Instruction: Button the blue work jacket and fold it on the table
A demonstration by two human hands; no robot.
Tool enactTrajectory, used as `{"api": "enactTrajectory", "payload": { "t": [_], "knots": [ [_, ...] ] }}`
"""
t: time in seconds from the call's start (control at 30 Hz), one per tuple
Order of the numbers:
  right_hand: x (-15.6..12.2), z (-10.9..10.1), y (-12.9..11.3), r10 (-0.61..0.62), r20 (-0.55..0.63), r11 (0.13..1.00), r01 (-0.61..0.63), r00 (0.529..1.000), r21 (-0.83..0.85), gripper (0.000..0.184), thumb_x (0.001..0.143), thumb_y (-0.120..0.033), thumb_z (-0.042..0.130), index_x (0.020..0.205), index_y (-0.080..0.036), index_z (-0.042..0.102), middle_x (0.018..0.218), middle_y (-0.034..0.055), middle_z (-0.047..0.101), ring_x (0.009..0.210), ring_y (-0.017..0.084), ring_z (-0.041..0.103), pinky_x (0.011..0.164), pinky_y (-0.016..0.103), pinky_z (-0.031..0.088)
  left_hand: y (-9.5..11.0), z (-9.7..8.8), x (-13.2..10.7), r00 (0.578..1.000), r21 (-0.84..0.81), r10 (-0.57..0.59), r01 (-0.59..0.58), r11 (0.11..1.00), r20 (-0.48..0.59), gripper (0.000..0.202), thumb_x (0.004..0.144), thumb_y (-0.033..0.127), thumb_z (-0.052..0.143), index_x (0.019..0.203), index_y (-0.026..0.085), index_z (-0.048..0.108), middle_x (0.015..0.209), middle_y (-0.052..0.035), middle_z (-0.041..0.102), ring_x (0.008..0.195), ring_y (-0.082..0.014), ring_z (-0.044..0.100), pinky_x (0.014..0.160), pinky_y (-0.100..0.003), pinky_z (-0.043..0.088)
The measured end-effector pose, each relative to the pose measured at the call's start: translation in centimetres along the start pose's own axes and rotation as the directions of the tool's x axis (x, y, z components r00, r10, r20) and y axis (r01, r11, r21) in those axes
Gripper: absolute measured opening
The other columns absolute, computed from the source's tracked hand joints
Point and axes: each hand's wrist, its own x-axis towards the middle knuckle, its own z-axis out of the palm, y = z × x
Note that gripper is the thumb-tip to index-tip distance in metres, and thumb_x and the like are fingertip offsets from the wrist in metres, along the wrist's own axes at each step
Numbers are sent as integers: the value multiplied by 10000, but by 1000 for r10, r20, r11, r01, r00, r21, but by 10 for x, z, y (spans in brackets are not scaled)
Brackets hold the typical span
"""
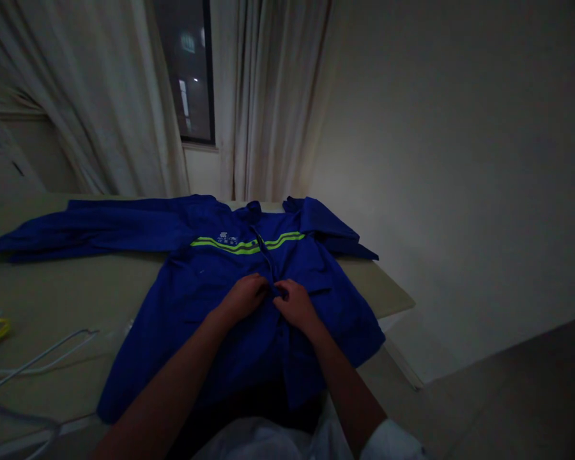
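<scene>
A blue work jacket (pixel 206 294) with a yellow-green reflective stripe across the chest lies face up on a pale table (pixel 57 300). One sleeve stretches far to the left, the other is folded at the right. My left hand (pixel 245 296) and my right hand (pixel 294 305) meet at the jacket's front opening, halfway down. Both have their fingers curled and pinched on the front edges of the cloth. What lies under the fingertips is too dark to make out.
White clothes hangers (pixel 33 358) lie on the table at the left, with a small yellow thing (pixel 0 329) beside them. The table's right edge (pixel 393 300) drops to the floor. Curtains (pixel 268 96) and a dark window (pixel 189 70) stand behind.
</scene>
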Motion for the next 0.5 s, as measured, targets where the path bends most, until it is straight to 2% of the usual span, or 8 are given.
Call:
{"api": "enactTrajectory", "payload": {
  "t": [0.1, 0.27, 0.37, 0.5],
  "knots": [
    [5, 5, -5, -58, -17, 990, 55, 998, -131, 172, 825, -158, 665, 952, -192, 776, 888, 53, 719, 823, 197, 657, 780, 290, 488, 0, -1, -3, 998, 23, 15, -14, 1000, -59, 204, 949, 187, 528, 984, 206, 728, 985, -86, 708, 963, -235, 672, 843, -320, 490],
    [6, 13, 0, -57, -142, 995, 45, 988, -91, 140, 875, -165, 630, 919, -200, 758, 858, 39, 711, 764, 179, 643, 751, 279, 475, -2, 0, -5, 993, -3, 69, -69, 998, -94, 226, 979, 218, 510, 1079, 236, 712, 1035, -73, 730, 1018, -238, 667, 909, -335, 489],
    [5, 14, 3, -84, -142, 993, 70, 986, -98, 133, 868, -152, 639, 909, -195, 759, 839, 32, 698, 750, 172, 630, 729, 272, 458, -2, 1, -5, 991, -12, 89, -91, 996, -104, 224, 982, 213, 505, 1078, 228, 706, 1037, -75, 736, 1038, -240, 667, 928, -336, 487],
    [4, 13, 2, -134, -102, 985, 121, 986, -123, 116, 867, -137, 648, 876, -183, 755, 822, 30, 688, 741, 163, 619, 719, 260, 448, 0, 3, -4, 994, -1, 14, -14, 1000, -108, 187, 974, 238, 532, 1038, 211, 706, 1014, -85, 743, 982, -242, 678, 879, -336, 494]
  ]
}}
